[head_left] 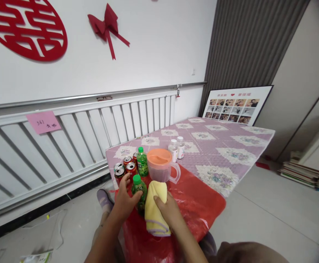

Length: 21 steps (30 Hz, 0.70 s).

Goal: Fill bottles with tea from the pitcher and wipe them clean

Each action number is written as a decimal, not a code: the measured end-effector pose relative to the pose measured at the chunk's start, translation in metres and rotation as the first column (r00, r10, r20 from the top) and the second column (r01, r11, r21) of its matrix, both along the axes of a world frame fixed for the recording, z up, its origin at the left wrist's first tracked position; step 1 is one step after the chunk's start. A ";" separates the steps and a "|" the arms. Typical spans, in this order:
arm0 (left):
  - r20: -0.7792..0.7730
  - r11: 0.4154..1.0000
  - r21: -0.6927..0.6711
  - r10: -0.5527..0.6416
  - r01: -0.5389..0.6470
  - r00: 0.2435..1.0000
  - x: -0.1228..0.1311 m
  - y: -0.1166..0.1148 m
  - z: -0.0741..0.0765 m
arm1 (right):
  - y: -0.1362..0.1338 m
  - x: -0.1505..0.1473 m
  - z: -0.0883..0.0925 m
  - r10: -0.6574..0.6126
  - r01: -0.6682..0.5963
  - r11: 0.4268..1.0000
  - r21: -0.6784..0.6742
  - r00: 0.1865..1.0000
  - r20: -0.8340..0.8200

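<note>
My right hand (169, 210) grips a folded yellow towel (155, 208) with a purple-stitched edge, thumb on top. Beside it, my left hand (125, 199) is at a green-capped drink bottle (139, 188), fingers apart on its left and thumb across its near side; whether the hand bears any of its weight I cannot tell. A second green bottle (142, 164) stands behind, next to several red and dark drink cans (131, 167). To the right of that bottle is a clear pitcher (159, 173) with an orange lid.
Two white bottles (180, 148) stand behind the pitcher. A red plastic sheet (195, 199) covers the near part of the table, over a purple floral tablecloth (203, 146). A white radiator (88, 128) runs along the wall, and a photo board (236, 106) leans at the far end.
</note>
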<state>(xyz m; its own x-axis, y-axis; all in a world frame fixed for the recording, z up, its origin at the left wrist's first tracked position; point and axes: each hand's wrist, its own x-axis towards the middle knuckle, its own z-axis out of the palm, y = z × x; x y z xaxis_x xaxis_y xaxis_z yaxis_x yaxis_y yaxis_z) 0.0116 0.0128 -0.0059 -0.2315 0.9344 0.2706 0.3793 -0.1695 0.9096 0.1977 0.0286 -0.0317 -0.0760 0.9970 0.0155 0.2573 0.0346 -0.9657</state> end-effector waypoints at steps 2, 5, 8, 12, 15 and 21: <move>0.035 0.989 -0.004 -0.148 0.148 0.988 -0.011 0.002 0.020 | -0.002 0.002 0.010 -0.010 0.010 1.000 0.011 1.000 -0.018; -0.007 0.932 -0.073 -0.357 0.355 0.934 -0.021 0.006 0.050 | -0.002 -0.001 0.028 -0.053 0.056 0.996 0.069 0.997 -0.052; -0.224 0.913 -0.139 -0.406 0.383 0.886 -0.024 0.009 0.067 | -0.001 -0.008 0.041 -0.111 0.113 0.970 0.217 0.994 -0.022; -0.320 0.936 -0.121 -0.351 0.330 0.880 -0.022 0.010 0.065 | -0.011 -0.020 0.044 -0.084 0.026 0.924 0.382 0.987 0.136; -0.325 0.957 -0.099 -0.289 0.272 0.900 -0.019 0.009 0.059 | -0.026 -0.027 0.045 -0.078 -0.030 0.917 0.399 0.965 0.252; -0.309 0.965 -0.104 -0.262 0.241 0.914 -0.017 0.008 0.060 | -0.050 -0.037 0.049 -0.070 -0.126 0.901 0.415 0.902 0.427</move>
<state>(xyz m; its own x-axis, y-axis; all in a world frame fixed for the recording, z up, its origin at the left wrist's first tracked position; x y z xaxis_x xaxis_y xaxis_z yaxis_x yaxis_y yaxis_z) -0.0059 0.0205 0.0543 0.1017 0.9677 0.2306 0.6021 -0.2444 0.7601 0.1603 -0.0210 0.0172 -0.2006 0.8971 0.3937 0.6273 0.4262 -0.6518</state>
